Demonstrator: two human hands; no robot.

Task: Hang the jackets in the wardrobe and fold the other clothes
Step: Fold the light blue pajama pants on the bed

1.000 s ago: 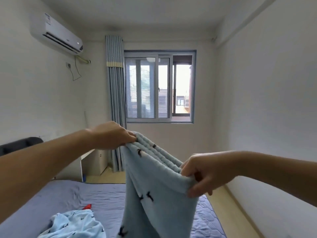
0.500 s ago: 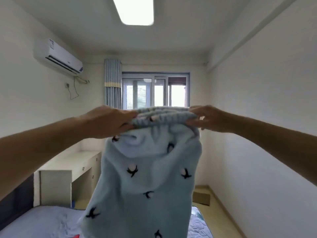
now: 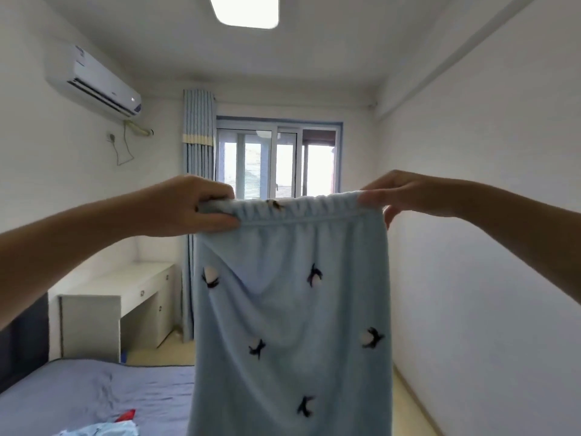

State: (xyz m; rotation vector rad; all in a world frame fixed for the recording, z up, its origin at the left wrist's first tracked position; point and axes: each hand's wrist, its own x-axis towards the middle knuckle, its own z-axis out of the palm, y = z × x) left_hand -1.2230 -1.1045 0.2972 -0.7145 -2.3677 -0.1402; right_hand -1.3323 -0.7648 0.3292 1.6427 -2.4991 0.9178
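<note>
A pair of light blue fleece pants (image 3: 292, 309) with small black-and-white penguin prints hangs in the air in front of me, its elastic waistband stretched flat at the top. My left hand (image 3: 191, 206) pinches the waistband's left end. My right hand (image 3: 399, 193) grips the right end. The legs drop out of view at the bottom edge. A second light blue printed garment (image 3: 103, 431) lies on the bed at the lower left, with a red item (image 3: 125, 415) beside it.
The bed with a blue-grey cover (image 3: 78, 391) fills the lower left, with a dark headboard (image 3: 22, 341) on the left. A white desk (image 3: 116, 297) stands by the striped curtain (image 3: 198, 184) and window (image 3: 276, 162). Pale floor (image 3: 412, 407) runs along the right wall.
Both hands drew apart and levelled, pulling the bunched waistband out wide and flat. The pants now hang spread open, and my view tilted up from the bed toward the ceiling.
</note>
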